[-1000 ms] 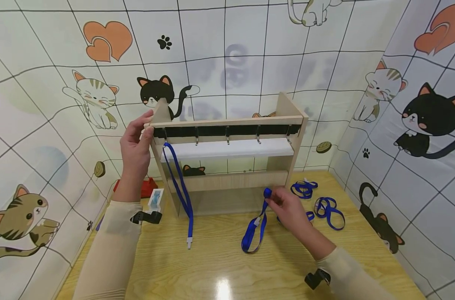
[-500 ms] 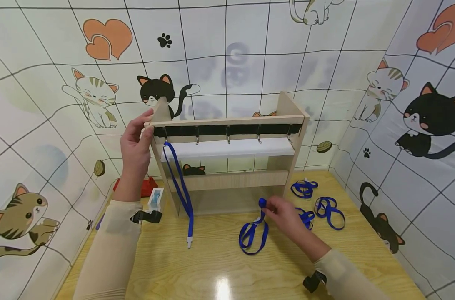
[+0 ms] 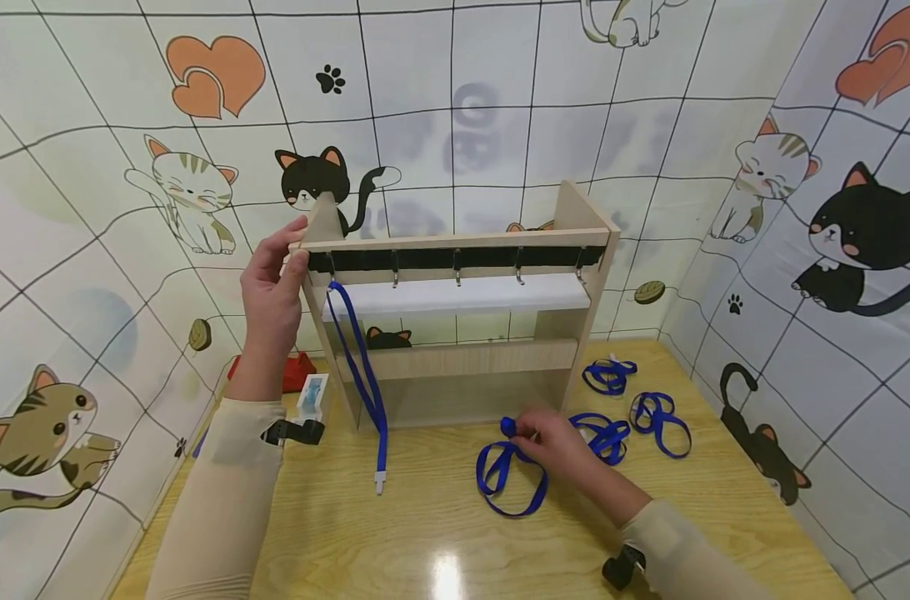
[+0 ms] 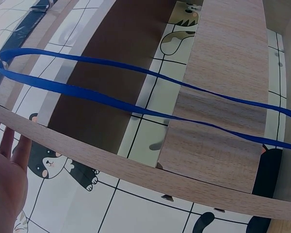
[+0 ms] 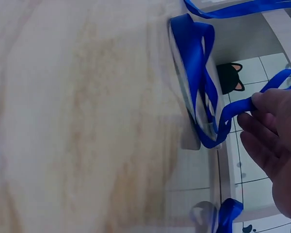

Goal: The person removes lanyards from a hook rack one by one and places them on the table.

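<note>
A light wooden rack stands on the table, with a black strip of several small metal hooks along its top front. From the leftmost hook hangs a blue lanyard, its white clip at the bottom. My left hand grips the rack's upper left side, thumb in front; in the left wrist view its fingers are partly behind the side panel. Low before the rack's right part, my right hand pinches another blue lanyard between thumb and fingers. The looped strap of that lanyard rests on the tabletop.
Right of the rack lie more coiled blue lanyards on the wooden table, one close behind my right hand. A red object and a small white box sit left of the rack. Cat-printed walls stand behind and at both sides.
My right hand has moved left and down towards the table with the lanyard, whose loop has spread out on the tabletop. The left hand stays on the rack.
</note>
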### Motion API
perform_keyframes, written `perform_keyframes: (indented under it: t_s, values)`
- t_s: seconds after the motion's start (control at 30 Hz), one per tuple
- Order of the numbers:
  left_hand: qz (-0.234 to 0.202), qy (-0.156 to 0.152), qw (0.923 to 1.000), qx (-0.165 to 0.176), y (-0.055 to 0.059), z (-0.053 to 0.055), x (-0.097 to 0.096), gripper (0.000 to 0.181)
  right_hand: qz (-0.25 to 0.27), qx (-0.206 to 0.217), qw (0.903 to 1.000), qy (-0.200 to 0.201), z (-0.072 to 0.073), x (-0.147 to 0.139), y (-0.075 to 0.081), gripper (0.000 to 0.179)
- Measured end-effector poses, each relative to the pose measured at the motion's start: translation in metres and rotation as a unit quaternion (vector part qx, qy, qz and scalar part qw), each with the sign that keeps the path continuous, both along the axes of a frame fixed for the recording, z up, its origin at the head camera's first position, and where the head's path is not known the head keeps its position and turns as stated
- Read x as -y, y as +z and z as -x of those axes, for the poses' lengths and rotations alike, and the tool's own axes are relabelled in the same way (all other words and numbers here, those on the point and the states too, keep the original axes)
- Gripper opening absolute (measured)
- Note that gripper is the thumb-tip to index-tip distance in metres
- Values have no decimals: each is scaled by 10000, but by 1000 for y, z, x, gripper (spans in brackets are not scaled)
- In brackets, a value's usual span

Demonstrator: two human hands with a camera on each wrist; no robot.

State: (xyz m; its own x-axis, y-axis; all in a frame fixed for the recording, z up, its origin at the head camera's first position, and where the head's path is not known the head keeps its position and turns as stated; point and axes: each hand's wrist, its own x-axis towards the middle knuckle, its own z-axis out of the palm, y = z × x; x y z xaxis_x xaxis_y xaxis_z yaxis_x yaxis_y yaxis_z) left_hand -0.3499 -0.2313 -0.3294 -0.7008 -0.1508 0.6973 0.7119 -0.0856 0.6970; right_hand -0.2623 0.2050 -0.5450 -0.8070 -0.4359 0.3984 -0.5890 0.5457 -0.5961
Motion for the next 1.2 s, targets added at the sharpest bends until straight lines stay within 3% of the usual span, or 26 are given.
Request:
perform_keyframes:
  t_s: [0.2, 0.53, 0.9, 1.0, 1.2]
  values:
    - [38, 46, 10000, 4, 1, 0, 1, 30, -154, 559, 9981, 227, 1, 6, -1, 11]
    - [68, 124, 9999, 44, 1, -1, 3, 29, -464, 517, 9957, 605, 8, 19, -5, 10]
    - [134, 124, 9998, -4, 2, 0, 2, 29, -362, 698, 9962, 366, 6, 26, 3, 6]
    - [153, 140, 9998, -1, 2, 0, 1, 29, -143, 440, 9985, 297, 6, 35, 16, 10]
    - [153, 117, 9998, 22, 0, -1, 1, 31, 289, -791, 9962, 209, 5, 74, 54, 27]
